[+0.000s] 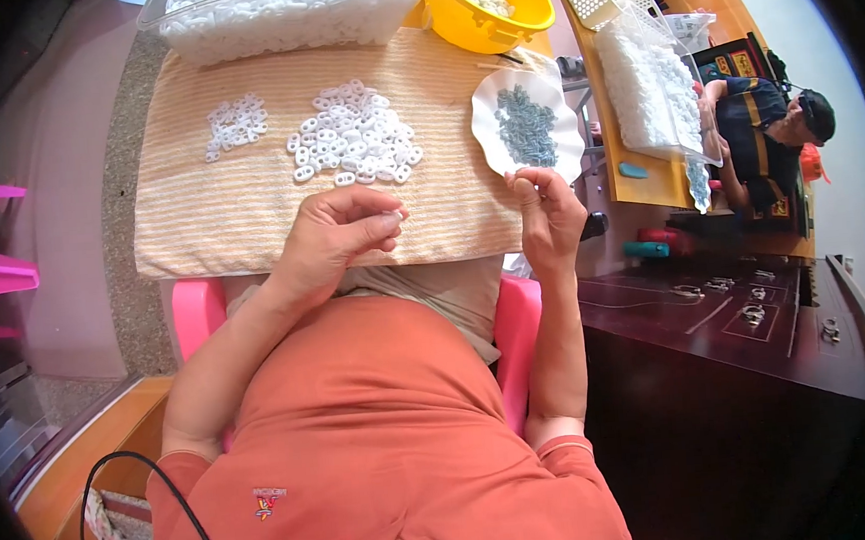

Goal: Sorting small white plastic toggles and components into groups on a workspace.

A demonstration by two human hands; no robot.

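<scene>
Right hand [553, 217] near wavy-rimmed white plate [566, 128]

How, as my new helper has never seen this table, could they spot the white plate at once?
Find the striped, peach-coloured cloth. At its right edge, just beyond the right hand, sits a wavy-rimmed white plate. It holds small blue-grey pieces, unlike the large heap and small heap of white ones to its left.
</scene>
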